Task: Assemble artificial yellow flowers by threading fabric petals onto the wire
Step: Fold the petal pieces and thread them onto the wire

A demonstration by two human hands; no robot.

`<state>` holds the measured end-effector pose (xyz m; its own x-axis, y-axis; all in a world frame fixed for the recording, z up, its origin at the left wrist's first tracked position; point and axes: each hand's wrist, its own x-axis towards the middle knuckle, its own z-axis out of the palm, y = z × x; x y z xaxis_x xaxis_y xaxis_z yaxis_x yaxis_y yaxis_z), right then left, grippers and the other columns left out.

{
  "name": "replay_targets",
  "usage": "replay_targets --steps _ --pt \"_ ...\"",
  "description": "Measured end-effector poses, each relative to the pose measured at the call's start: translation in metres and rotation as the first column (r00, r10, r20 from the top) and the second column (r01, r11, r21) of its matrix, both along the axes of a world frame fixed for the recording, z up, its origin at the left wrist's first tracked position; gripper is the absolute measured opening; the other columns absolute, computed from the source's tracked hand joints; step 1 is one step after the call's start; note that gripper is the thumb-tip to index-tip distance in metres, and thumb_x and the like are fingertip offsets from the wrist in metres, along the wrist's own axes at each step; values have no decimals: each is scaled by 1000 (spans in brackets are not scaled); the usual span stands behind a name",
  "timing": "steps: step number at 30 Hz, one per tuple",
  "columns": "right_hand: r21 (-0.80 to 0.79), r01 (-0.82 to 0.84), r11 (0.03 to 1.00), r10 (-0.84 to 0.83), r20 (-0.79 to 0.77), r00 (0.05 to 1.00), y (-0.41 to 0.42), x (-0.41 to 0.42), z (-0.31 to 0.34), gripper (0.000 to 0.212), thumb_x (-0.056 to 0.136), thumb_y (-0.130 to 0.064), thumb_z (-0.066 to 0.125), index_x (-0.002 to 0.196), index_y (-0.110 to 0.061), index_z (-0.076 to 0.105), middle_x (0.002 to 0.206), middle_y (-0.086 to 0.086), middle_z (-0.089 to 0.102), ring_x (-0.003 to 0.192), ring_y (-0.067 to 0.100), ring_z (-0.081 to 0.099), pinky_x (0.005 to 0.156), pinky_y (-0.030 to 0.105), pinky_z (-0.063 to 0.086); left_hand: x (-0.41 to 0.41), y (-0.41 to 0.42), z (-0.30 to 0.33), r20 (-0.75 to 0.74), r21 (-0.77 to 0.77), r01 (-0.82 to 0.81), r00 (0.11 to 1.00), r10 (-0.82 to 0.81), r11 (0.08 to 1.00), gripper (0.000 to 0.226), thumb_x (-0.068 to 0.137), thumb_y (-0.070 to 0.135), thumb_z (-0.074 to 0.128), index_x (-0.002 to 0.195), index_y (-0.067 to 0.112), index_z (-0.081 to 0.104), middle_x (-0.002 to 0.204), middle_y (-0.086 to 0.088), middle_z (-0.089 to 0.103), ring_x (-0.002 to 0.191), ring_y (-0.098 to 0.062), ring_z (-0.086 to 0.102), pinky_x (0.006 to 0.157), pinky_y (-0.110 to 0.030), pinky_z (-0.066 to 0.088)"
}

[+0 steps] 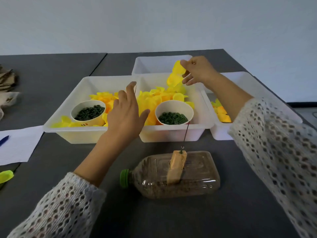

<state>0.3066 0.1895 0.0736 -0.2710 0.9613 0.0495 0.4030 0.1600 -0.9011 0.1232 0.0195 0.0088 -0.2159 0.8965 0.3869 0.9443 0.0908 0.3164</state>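
Bare dark table (240,212) lies open around the lying bottle (171,176), whose upright wire (186,134) rises before the middle tray (173,134). Paper cups (174,112) stand among petals (154,98) inside the two front trays.

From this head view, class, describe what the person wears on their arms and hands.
Both arms wear a loose, pale, cream-white open-knit sleeve with a net-like pattern of holes, ending partway up the forearm. The left hand and right hand are bare: no gloves or watch visible.

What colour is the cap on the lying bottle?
Green; the cap shows in the head view.
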Motion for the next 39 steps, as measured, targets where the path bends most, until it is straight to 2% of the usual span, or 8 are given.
replay_targets --steps 3,6,12,18,22,28,35,39 --pt "-73 -47 996 56 134 989 19 6 -1 44 100 -32 50 125 3 45 105 21 55 72 26 65 75 37 57 -8 5 -2 -21 -87 9 1000 -11 996 64 94 37 61 149 23 31 142 -14 36 127 -40 38 96 -52 40" --pt "58 -36 998 15 331 943 28 29 -4 34 99 -29 51 119 -2 53 102 16 59 76 24 65 70 33 54 -14 12 -9 -50 -243 16 998 -29 970 48 99 41 51 145 29 43 155 0 33 144 -28 25 112 -65 15" --pt "88 -52 995 -14 623 782 22 98 -32 17 90 -7 53 93 0 68 85 16 71 77 30 68 69 33 52 -13 15 -17 -27 -344 81 995 -97 935 59 102 43 41 155 34 16 161 8 23 153 -19 3 106 -72 -13" --pt "53 -196 979 32 912 409 6 114 -69 39 88 -15 59 127 -13 53 121 11 59 105 27 56 73 30 39 6 3 11 123 -107 19 992 -6 994 70 98 38 52 156 28 14 161 -2 21 150 -26 13 111 -71 6" --pt "34 -264 964 4 990 142 2 107 -79 40 86 -25 56 125 -22 49 122 5 60 112 27 57 80 35 37 23 -17 36 194 139 47 978 -74 989 69 94 34 58 153 22 25 152 -7 37 141 -30 29 110 -64 25" --pt "45 -283 958 -58 998 -36 2 96 -83 40 88 -26 52 128 -27 50 125 1 58 120 25 51 100 43 34 48 -45 58 278 209 202 926 -256 957 68 92 43 55 152 32 24 148 10 41 137 -11 31 98 -30 31" --pt "58 -203 977 -63 998 -20 6 101 -84 45 80 -28 66 122 -20 52 125 7 54 118 28 49 103 44 32 60 -59 59 338 183 251 892 -301 950 65 87 55 49 147 38 32 141 21 43 133 2 33 98 -26 32" --pt "119 -210 971 -89 986 144 11 110 -81 27 82 -22 62 107 -19 53 100 2 57 107 26 55 105 48 27 68 -65 50 401 156 280 858 -320 947 68 83 57 48 147 40 31 141 22 45 129 0 41 89 -12 37"
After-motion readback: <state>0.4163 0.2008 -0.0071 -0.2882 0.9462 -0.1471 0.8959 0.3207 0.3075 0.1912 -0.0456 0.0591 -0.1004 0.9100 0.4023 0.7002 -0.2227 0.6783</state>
